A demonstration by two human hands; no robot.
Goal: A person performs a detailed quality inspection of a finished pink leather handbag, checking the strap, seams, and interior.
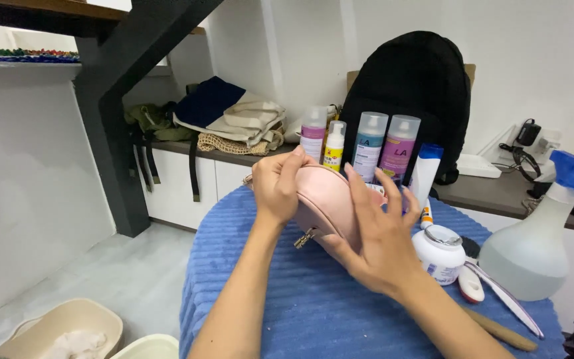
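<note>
Above the blue ribbed cover (313, 306), both your hands clasp a pink pouch (327, 203). Your left hand (275, 186) curls over its top; your right hand (380, 242) cups underneath, fingers loosely spread.

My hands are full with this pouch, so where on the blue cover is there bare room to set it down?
Bare room lies on the near part of the blue cover, between your forearms, and along its left edge. The right side is crowded: white jar, spray bottle, nail file. Bottles line the back.
</note>
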